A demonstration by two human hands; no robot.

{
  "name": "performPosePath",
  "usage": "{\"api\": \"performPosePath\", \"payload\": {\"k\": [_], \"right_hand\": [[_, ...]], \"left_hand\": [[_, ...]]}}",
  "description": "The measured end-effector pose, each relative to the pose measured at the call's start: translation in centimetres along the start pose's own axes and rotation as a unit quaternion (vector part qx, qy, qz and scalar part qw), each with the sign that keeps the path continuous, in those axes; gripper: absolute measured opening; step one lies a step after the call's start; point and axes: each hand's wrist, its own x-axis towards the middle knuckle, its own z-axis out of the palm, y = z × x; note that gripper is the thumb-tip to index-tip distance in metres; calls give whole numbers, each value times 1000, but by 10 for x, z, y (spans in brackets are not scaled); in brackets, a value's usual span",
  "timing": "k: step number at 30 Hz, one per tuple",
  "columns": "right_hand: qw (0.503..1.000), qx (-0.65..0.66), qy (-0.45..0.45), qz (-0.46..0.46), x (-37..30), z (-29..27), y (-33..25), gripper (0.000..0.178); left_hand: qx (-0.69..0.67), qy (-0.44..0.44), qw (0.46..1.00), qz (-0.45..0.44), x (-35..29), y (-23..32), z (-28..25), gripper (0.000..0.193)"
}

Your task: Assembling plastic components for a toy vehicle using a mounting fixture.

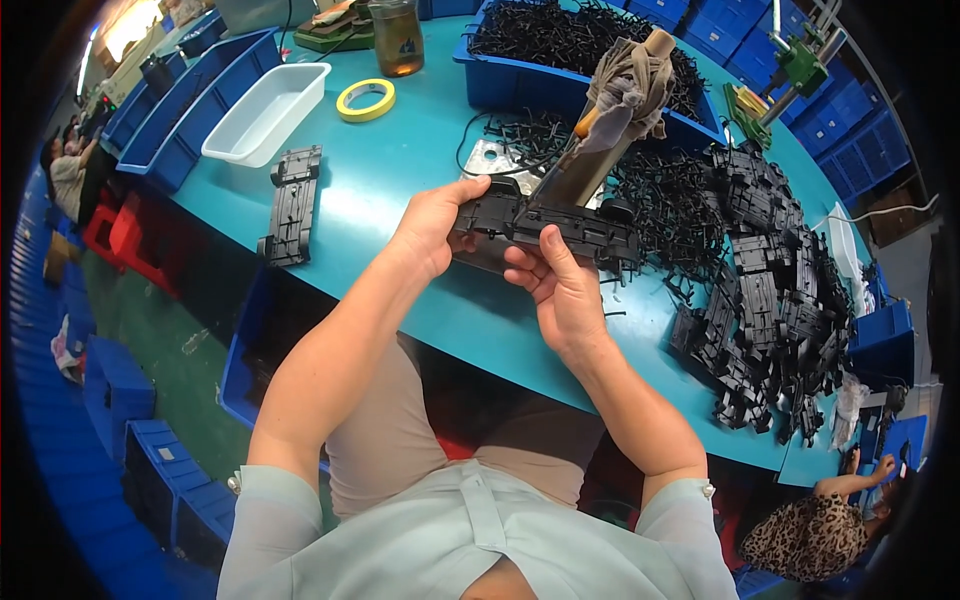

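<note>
Between my two hands is a black plastic toy car chassis (570,228), tilted slightly, with small wheels on it. My left hand (440,222) closes on its left end, thumb on top. The right hand (562,285) grips it nearer the middle, thumb along the near edge and fingers curled beneath. A fixed tool wrapped in grey cloth (625,95) slants down over the chassis, its thin tip at or very near the upper face; contact cannot be made out. Beside the tool rises a metal plate (588,170). Another black chassis (291,205) lies on the table to the left.
Loose black plastic parts (670,200) are heaped behind my right hand, and more fill a blue bin (525,85). Stacked chassis (770,300) crowd the right side. A white tray (268,112), yellow tape roll (366,100) and jar of brown liquid (398,40) stand at the back left.
</note>
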Motion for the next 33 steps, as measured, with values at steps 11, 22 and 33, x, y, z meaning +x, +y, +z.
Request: {"api": "performPosePath", "payload": {"k": [11, 22, 33], "right_hand": [[1000, 23, 3, 1, 1, 0, 1, 31], [1000, 19, 0, -1, 0, 0, 1, 30], [1000, 20, 9, 7, 1, 1, 1, 31]], "left_hand": [[17, 2, 1000, -2, 0, 2, 0, 20], [20, 1, 1000, -11, -2, 2, 1, 21], [11, 11, 1000, -4, 0, 1, 1, 20]]}}
